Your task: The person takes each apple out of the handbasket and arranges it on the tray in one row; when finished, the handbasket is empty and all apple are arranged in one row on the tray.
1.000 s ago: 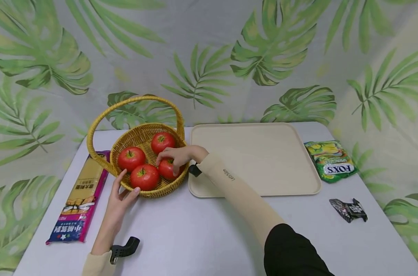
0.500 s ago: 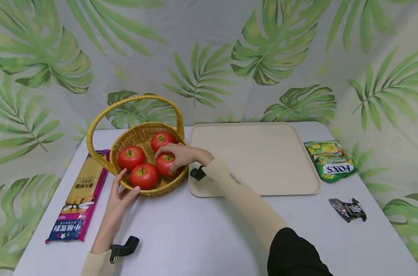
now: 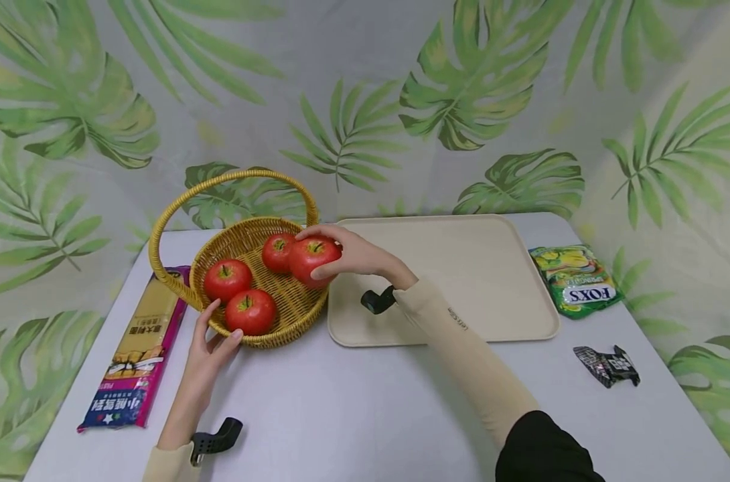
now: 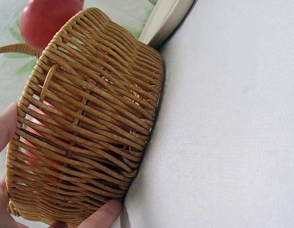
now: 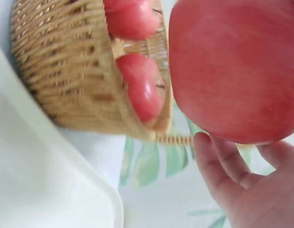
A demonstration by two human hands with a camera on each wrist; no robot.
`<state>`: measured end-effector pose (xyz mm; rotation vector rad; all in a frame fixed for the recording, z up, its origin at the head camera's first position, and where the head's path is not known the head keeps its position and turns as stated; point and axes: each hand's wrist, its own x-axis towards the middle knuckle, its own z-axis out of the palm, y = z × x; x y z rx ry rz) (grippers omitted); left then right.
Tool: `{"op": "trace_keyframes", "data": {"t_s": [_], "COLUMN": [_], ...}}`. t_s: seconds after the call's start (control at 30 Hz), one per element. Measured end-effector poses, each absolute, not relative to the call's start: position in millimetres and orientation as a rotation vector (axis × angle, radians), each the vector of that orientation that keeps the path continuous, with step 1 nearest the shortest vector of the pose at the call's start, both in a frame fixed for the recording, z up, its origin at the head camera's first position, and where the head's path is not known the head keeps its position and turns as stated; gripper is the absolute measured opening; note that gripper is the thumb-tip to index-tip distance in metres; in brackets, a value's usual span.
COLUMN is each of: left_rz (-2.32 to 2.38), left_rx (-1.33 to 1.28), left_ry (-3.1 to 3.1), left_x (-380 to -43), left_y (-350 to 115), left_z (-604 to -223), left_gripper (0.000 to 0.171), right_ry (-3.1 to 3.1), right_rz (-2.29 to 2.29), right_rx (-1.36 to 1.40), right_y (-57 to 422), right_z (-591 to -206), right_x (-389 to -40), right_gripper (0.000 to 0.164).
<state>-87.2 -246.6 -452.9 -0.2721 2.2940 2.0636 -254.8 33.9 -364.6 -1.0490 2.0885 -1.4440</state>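
My right hand (image 3: 365,253) holds a red apple (image 3: 309,260) between thumb and fingers, raised over the right rim of a yellow wicker basket (image 3: 283,340). In the right wrist view, the held apple (image 5: 237,71) looms large, clear of the basket's wall (image 5: 66,71). My left hand (image 3: 207,361) grips the basket's near left side, thumb at the rim; fingers press the woven wall (image 4: 90,114) in the left wrist view. Inside the basket lie a left apple (image 3: 228,280), a front apple (image 3: 250,312) and a back apple (image 3: 277,252), partly overlapped by the held one.
Right of the basket lies a beige tray (image 3: 455,281). A green FOX'S bag (image 3: 576,281) is beyond its right edge, with a small black packet (image 3: 609,367) nearer. Along the table's left side lies a long pasta packet (image 3: 132,355). The basket's arched handle (image 3: 235,175) stands upright.
My right hand has taken hold of the right-hand apple and lifted it up and rightward out of its place in the basket. My left hand has stayed at the rim.
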Motion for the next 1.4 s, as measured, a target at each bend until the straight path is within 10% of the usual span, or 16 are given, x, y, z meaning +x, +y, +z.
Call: {"op": "trace_keyframes", "data": {"t_s": [0.5, 1.4], "left_rz": [2.029, 2.011], "left_rx": [-0.276, -0.266], "left_ry": [2.345, 2.349], "left_x": [-86.7, -85.8], "left_y": [-249.1, -246.8], "left_z": [-455.2, -453.4], "left_gripper": [0.071, 0.07], "right_ry": [2.335, 2.483], "right_rz": [-1.511, -1.39], "right_rx": [-0.737, -0.661], "right_y": [102.9, 81.3], "right_z": [-396.4, -447.2], "right_x": [-264.0, -277.6], "right_gripper": [0.063, 0.065]}}
